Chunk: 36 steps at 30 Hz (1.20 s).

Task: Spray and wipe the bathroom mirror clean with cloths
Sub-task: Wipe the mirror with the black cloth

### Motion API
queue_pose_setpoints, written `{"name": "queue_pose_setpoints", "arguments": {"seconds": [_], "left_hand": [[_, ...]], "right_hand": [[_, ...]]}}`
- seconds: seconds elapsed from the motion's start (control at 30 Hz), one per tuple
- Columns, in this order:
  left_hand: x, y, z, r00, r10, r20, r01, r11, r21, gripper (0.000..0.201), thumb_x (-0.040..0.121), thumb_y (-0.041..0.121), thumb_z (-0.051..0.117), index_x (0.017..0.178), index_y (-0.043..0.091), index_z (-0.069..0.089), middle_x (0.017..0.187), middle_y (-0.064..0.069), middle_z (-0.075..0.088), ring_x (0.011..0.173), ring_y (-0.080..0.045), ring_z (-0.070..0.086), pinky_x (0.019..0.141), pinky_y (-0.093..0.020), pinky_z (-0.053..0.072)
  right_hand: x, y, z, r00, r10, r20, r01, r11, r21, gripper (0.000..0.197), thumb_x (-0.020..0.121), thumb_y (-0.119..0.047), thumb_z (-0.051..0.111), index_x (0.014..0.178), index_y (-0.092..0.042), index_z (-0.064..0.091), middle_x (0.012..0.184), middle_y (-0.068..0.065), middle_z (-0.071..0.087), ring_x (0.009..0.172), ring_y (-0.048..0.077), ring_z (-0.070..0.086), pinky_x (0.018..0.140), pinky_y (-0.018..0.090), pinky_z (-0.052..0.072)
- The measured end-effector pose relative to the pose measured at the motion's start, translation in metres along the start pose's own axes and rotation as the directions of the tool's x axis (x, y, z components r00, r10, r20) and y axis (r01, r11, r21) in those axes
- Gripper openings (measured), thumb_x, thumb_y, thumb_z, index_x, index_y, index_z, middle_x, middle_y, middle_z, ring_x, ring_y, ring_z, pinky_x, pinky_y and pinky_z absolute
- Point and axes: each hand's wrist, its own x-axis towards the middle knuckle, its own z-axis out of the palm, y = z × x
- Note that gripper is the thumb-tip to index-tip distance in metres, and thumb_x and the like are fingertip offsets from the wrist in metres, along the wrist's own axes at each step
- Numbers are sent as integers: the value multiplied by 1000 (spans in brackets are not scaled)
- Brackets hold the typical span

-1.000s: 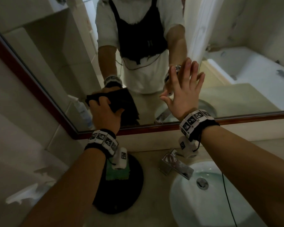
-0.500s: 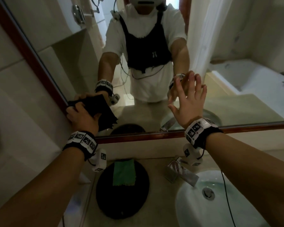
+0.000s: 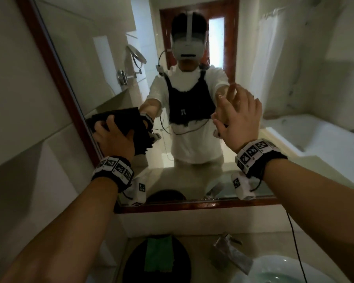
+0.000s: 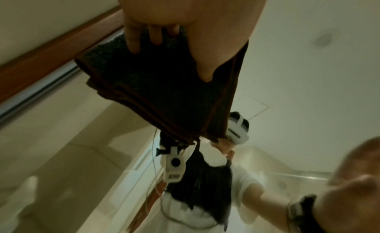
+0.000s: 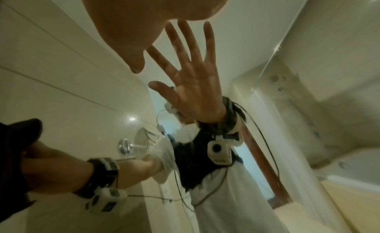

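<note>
left hand (image 3: 114, 139) reaches up, fingers (image 4: 131, 41) curled over a folded dark cloth (image 4: 154, 90) that lies flat on the mirror (image 3: 110, 58) by its left frame (image 3: 71, 94), long side hanging downward. right hand (image 3: 239, 119) is empty — splayed wide against the glass.

A round black tray (image 3: 133, 268) lies on the pale beige stone bench (image 3: 198, 245), close to the wall on the left. To its right, a chrome block-shaped tap (image 3: 232, 255) stands at the rim of a white rounded ceramic basin (image 3: 274, 262), whose bowl looks pale green inside. Large glossy cream wall tiles (image 3: 18, 129) cover the left wall down to the bench.
</note>
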Motion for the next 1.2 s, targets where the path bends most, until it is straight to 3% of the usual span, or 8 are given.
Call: {"name": "queue_pose_setpoints", "arguments": {"seconds": [0.2, 0.5, 0.7, 0.83, 1.0, 1.2], "left_hand": [[46, 42, -25, 997, -21, -74, 20, 1000, -8, 66, 88, 39, 64, 146, 23, 36, 151, -15, 29, 132, -40, 33, 103, -58, 39], [61, 88, -38, 997, -26, -76, 19, 996, -88, 67, 93, 43, 57, 152, 28, 30, 156, -14, 21, 133, -40, 29, 101, -59, 41], [32, 137, -29, 981, 195, 3, -195, 980, -26, 78, 85, 44, 69, 152, 37, 29, 153, -11, 23, 131, -37, 31, 100, -57, 45], [18, 161, -20, 968, 247, 38, -245, 968, -58, 80, 83, 36, 73, 151, 38, 30, 154, -10, 22, 134, -35, 30, 104, -57, 42], [17, 147, -15, 962, 271, 31, -270, 962, -31, 84, 81, 35, 76, 151, 39, 30, 153, -8, 24, 134, -34, 32, 101, -55, 45], [20, 83, -17, 991, 132, -15, -133, 984, -117, 83, 77, 28, 79, 147, 31, 36, 151, -11, 26, 132, -35, 31, 104, -48, 43]], "right_hand": [[40, 4, -7, 997, 7, 78, -4, 999, -40, 91, 83, -61, 60, 156, -34, 12, 164, 14, -4, 150, 38, -2, 116, 65, 9], [38, 7, 0, 996, 4, 86, -2, 1000, -27, 92, 85, -63, 56, 157, -33, 8, 164, 12, -12, 150, 36, -10, 116, 66, 4], [38, 8, 0, 993, 15, 115, -11, 999, -40, 93, 86, -65, 53, 157, -33, 3, 163, 11, -17, 150, 35, -14, 117, 65, 2], [38, 7, -1, 992, 18, 127, -13, 999, -37, 92, 86, -65, 51, 157, -33, 2, 163, 10, -19, 150, 33, -16, 117, 64, -1], [37, 8, 2, 991, 16, 134, -10, 999, -39, 92, 87, -67, 49, 157, -34, -1, 163, 10, -20, 149, 33, -18, 117, 64, 0], [32, 7, 5, 993, 17, 120, -14, 1000, -23, 91, 87, -64, 51, 157, -34, 1, 163, 11, -16, 150, 34, -14, 117, 65, 3]]}}
